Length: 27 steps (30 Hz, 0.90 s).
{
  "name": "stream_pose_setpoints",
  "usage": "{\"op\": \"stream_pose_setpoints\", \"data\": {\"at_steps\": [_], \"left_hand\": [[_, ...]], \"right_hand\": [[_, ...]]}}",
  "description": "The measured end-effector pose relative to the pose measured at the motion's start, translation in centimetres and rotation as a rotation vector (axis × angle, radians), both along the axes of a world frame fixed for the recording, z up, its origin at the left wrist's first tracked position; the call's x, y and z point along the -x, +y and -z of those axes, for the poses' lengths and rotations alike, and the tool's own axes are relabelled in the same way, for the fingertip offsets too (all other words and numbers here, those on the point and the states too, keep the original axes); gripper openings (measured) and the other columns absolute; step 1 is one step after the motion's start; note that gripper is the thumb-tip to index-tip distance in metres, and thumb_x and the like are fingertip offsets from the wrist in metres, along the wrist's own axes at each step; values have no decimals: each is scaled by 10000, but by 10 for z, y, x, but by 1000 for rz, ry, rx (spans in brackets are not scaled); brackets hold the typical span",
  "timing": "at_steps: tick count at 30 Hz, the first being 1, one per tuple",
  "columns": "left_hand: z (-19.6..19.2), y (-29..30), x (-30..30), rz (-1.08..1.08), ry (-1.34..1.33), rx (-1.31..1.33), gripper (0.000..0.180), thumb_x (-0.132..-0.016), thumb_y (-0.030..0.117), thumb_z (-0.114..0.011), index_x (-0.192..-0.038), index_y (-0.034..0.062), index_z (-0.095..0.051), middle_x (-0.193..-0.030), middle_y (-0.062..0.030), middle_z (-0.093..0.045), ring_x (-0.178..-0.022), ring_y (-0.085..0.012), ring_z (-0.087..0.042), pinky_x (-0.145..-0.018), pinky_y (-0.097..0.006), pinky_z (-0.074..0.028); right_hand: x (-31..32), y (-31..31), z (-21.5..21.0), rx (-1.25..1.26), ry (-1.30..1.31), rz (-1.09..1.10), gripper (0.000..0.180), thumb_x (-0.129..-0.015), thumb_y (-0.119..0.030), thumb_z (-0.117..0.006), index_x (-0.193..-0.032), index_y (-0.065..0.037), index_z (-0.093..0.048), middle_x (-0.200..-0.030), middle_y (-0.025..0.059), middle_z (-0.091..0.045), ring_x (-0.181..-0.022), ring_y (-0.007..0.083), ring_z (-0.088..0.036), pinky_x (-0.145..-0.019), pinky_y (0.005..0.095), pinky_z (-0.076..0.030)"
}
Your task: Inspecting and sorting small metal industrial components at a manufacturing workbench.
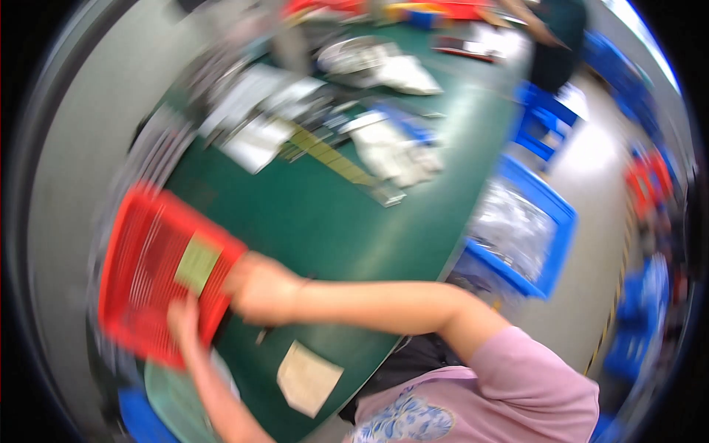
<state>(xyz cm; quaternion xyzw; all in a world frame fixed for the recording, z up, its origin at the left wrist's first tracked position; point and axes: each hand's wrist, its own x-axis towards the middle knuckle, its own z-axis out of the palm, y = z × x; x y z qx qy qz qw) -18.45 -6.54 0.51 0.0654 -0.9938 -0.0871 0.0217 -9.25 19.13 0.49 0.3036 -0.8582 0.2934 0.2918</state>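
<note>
A red plastic basket (133, 336) with slatted sides is tilted at the left edge of the green table. My right hand (262, 289) is closed round its right rim, with the forearm stretched across the table. Inside the basket lies a yellow-green paper slip (197, 263). My left hand (184, 319) reaches over the basket's near side, its fingertips at the slip's lower edge. Motion smears those fingers, so whether they pinch the slip is unclear. A cream paper piece (309, 378) lies on the table near my body.
On the green table (295, 214) lie a long yellow-green strip (329, 156), white gloves (395, 148), white papers (255, 140) and a bagged bundle (377, 63). A blue crate (557, 247) with clear plastic bags stands right of the table. Another person (557, 37) is at the far right.
</note>
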Motion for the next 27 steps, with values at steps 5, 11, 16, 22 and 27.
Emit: {"op": "stream_pose_setpoints", "data": {"at_steps": [5,11,16,22,27], "left_hand": [[44,18,99,311,-228,-399,473,-849,384,-595,-914,-82,-634,-830,-160,-660,-693,-181,-635,-576,-315,-514],[8,93,131,504,-231,-488,418,-846,343,-599,-911,-70,-624,-819,-146,-645,-690,-178,-619,-577,-312,-504],[-14,98,132,514,-201,-562,373,-843,308,-604,-909,-59,-617,-810,-135,-634,-688,-176,-606,-578,-310,-496],[-31,150,137,609,-223,-676,320,-839,266,-609,-906,-47,-607,-799,-122,-619,-685,-173,-590,-579,-307,-487],[-41,162,115,617,-234,-745,277,-836,232,-613,-903,-36,-599,-790,-110,-608,-683,-171,-576,-580,-305,-479]], "right_hand": [[14,-26,10,147,429,29,227,-547,-341,-655,-644,-136,-675,-739,46,-659,-771,248,-619,-707,396,-453],[5,-24,4,-205,-40,-47,282,-679,-365,-673,-824,-124,-675,-909,39,-651,-940,217,-584,-853,413,-399],[18,-34,12,-157,47,-15,271,-668,-360,-662,-815,-132,-652,-866,46,-649,-865,244,-603,-790,406,-432],[23,-30,-9,-294,-5,-30,236,-793,-313,-531,-852,-125,-660,-880,75,-658,-851,234,-619,-740,422,-441],[19,-14,-5,-255,32,-82,277,-847,-264,-467,-882,-70,-661,-911,126,-652,-875,266,-613,-759,434,-431]]}}
